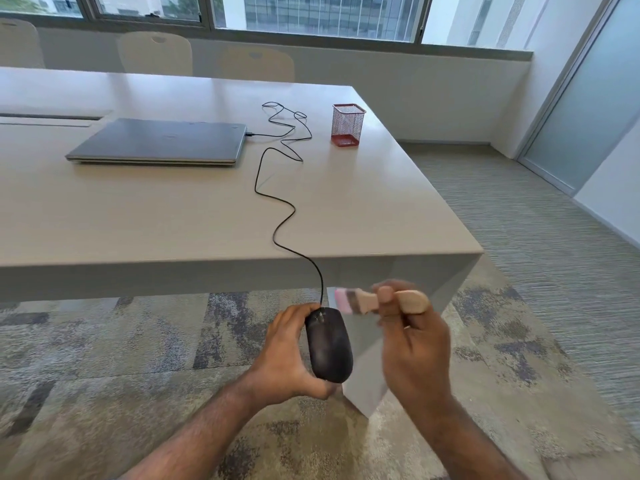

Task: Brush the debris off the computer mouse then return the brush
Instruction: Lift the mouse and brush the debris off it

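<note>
Mouse is black, smooth and oval, and it is held in the air below the near edge of the table, above the carpet. Left hand grips it from the left side, with fingers curled around its front end and the palm under its back end. Its thin black cable goes up over the table edge and runs in loose curves across the top to the closed grey laptop, which lies on the left part of the table. To the right of the mouse, the right hand pinches a small brush by its pale wooden handle; the pink bristles point left, just beside the front of the mouse, but this part is blurred and I cannot tell if they touch it. Further right on the table, near its far corner, a red mesh cup stands upright, and part of the cable lies between it and the laptop.
</note>
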Tool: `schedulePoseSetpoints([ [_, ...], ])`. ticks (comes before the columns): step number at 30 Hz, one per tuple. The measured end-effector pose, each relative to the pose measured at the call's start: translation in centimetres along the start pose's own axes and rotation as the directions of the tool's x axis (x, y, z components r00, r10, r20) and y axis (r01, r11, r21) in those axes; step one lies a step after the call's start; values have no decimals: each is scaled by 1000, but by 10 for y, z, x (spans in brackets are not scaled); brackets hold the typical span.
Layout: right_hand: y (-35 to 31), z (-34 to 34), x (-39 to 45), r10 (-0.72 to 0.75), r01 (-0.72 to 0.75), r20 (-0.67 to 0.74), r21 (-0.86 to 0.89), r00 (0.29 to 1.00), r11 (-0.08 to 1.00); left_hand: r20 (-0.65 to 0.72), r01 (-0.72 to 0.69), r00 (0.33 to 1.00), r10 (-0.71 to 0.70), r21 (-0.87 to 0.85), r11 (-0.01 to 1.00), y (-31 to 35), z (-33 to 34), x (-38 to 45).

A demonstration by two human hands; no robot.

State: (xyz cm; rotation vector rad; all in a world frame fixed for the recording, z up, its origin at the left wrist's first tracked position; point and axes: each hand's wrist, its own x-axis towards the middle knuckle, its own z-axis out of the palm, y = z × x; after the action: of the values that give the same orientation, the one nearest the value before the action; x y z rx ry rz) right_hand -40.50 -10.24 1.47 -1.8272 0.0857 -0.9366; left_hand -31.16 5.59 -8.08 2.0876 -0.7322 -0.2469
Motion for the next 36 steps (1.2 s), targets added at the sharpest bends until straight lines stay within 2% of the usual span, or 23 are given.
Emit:
schedulePoseSetpoints([
  [3, 10, -6, 7, 14, -11, -34, 64, 999, 998, 19, -9, 1000, 9, -30, 1000, 1, -1, -3],
  [5, 21, -4, -1, 144, -145, 11, 57, 989, 988, 24, -12, 1000, 14, -62, 998, 1, -2, -6],
  [8, 36, 5, -19, 368, -370, 49, 25, 928, 929, 13, -13, 1000, 14, -98, 995, 2, -4, -8],
  [11, 41, 16, -29, 547, -553, 81, 128, 833, 824, 11, -17, 1000, 18, -103, 995, 3, -5, -11],
  [13, 43, 22, -31, 668, -671, 107, 239, 737, 702, 16, -19, 1000, 20, -88, 996, 6, -5, -11],
  [16, 50, 31, -33, 793, -780, 113, 309, 598, 544, 47, -6, 999, 9, -71, 997, 10, -5, -12],
  [20, 52, 37, -32, 840, -791, 143, 446, 524, 418, 82, 46, 996, -36, -113, 993, 15, -7, -16],
  [25, 55, 39, -31, 840, -761, 179, 548, 512, 347, 101, 78, 992, -68, -95, 992, 19, -10, -18],
  [29, 56, 42, -30, 847, -738, 149, 580, 511, 344, 74, 92, 993, -91, -15, 996, 26, -7, -21],
  [32, 56, 44, -29, 852, -720, 114, 599, 511, 352, -74, 110, 991, -108, 28, 993, 36, 6, -29],
  [36, 57, 44, -30, 862, -717, 96, 606, 498, 346, -276, 144, 950, -147, -30, 989, 42, 16, -37],
])
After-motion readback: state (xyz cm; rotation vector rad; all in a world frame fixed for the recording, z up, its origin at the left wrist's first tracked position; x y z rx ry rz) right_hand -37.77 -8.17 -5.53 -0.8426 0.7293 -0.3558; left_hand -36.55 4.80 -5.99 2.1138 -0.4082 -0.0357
